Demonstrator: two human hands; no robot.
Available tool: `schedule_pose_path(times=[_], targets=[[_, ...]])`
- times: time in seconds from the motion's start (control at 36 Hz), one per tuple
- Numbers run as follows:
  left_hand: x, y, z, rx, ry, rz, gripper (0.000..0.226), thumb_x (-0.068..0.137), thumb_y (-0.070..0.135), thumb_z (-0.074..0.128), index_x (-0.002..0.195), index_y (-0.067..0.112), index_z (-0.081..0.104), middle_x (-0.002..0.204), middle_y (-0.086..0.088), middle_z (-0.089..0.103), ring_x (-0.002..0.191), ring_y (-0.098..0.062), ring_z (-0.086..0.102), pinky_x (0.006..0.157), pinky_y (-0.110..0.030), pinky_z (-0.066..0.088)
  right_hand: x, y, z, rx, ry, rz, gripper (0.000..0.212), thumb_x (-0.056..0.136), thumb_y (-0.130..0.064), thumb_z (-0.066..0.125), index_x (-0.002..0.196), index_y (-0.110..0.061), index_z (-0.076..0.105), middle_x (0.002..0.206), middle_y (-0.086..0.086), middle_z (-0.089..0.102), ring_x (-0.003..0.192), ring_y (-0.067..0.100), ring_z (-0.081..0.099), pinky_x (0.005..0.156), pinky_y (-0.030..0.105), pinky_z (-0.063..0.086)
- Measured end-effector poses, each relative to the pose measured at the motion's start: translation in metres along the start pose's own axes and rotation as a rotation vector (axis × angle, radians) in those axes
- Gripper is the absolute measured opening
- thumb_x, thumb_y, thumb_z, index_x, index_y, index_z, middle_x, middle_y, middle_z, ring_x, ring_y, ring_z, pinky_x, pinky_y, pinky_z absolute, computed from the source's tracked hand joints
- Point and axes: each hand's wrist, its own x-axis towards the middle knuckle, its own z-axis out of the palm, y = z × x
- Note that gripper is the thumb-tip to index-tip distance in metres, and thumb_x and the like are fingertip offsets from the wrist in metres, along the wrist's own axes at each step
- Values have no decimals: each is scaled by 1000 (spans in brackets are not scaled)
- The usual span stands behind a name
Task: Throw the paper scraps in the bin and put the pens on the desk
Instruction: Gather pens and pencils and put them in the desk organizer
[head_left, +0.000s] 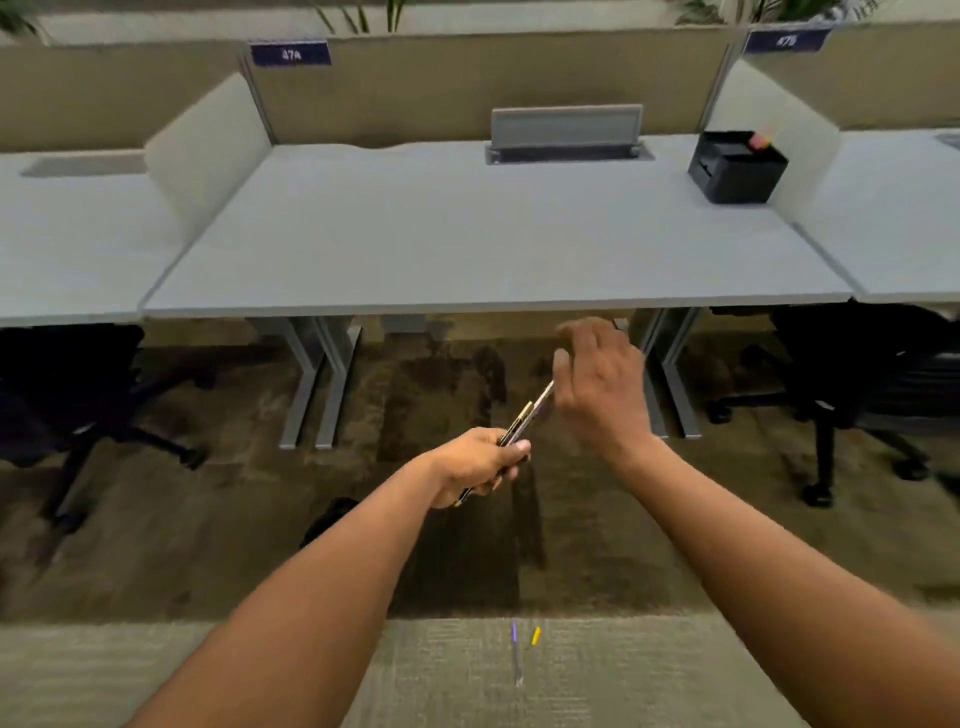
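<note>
My left hand (478, 465) grips a small bundle of pens (527, 415) that point up and to the right, over the carpet in front of the grey desk (467, 244). My right hand (602, 384) hovers just right of the pens' upper tips with its fingers loosely spread, touching or almost touching them. Two more pens lie on the carpet near me: a purple-capped pen (515, 652) and a short yellow one (535, 635). No paper scraps or bin are in view.
A black desk organiser (735, 166) stands at the desk's back right, and a grey cable flap (566, 130) is raised at the back. Dark office chairs stand under the neighbouring desks at left (67, 395) and right (852, 374). Desk legs (322, 374) stand below.
</note>
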Motion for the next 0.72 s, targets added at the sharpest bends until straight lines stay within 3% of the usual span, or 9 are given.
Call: schedule_pose_path(times=[0.06, 0.11, 0.17, 0.22, 0.31, 0.39, 0.47, 0.58, 0.72], targets=[[7, 8, -3, -30, 6, -1, 18, 101, 35, 51, 91, 20, 56, 63, 8, 55, 53, -6, 43, 50, -20, 35, 4, 2, 1, 222, -6, 354, 34, 98, -42, 41, 127, -26, 46, 128, -3, 51, 115, 13, 48, 96, 36, 40], [14, 15, -5, -63, -22, -17, 19, 101, 35, 50, 92, 20, 55, 64, 7, 55, 55, -6, 45, 57, -22, 40, 9, 3, 7, 425, -127, 601, 39, 98, -48, 41, 131, -28, 48, 127, -5, 54, 114, 12, 52, 93, 34, 45], [22, 22, -9, -100, -81, -34, 18, 101, 33, 49, 93, 18, 54, 64, 6, 56, 57, -6, 50, 68, -28, 50, 12, 3, 15, 520, -231, 663, 36, 98, -47, 44, 122, -25, 58, 113, -7, 63, 105, 13, 59, 84, 30, 48], [30, 29, -16, -131, -139, -61, 17, 101, 30, 50, 95, 16, 55, 65, 4, 57, 61, -8, 56, 82, -36, 57, 19, 4, 23, 552, -220, 677, 34, 97, -45, 48, 114, -21, 66, 98, -5, 67, 94, 15, 64, 80, 31, 53], [42, 43, -30, -181, -187, -85, 14, 102, 25, 49, 98, 13, 55, 66, 0, 54, 64, -13, 57, 90, -45, 57, 35, 5, 33, 682, -112, 735, 35, 96, -39, 55, 127, -23, 62, 101, -11, 66, 91, 7, 65, 76, 25, 58], [61, 61, -50, -203, -238, -117, 16, 101, 20, 49, 111, 10, 57, 70, -1, 52, 62, -12, 55, 84, -42, 58, 61, 7, 44, 700, -90, 726, 40, 96, -29, 58, 135, -26, 55, 92, -13, 66, 89, 6, 67, 80, 26, 57], [81, 80, -68, -133, -269, -119, 21, 98, 17, 51, 118, 11, 57, 71, -1, 52, 59, -9, 55, 75, -36, 59, 85, 13, 54, 591, -100, 702, 35, 94, -25, 61, 129, -23, 61, 96, -8, 70, 88, 6, 66, 81, 26, 55], [112, 100, -82, -43, -229, -96, 19, 95, 23, 55, 111, 13, 59, 61, 5, 49, 52, -6, 46, 57, -26, 52, 106, 22, 62, 464, -122, 673, 24, 92, -26, 63, 115, -21, 68, 106, -4, 69, 93, 7, 63, 83, 25, 53], [146, 119, -84, 109, -211, -57, 21, 92, 39, 61, 93, 18, 58, 59, 7, 52, 45, -5, 44, 47, -21, 40, 126, 38, 60, 433, -161, 623, 31, 99, -26, 53, 127, -21, 63, 122, -3, 66, 103, 8, 61, 92, 28, 52]])
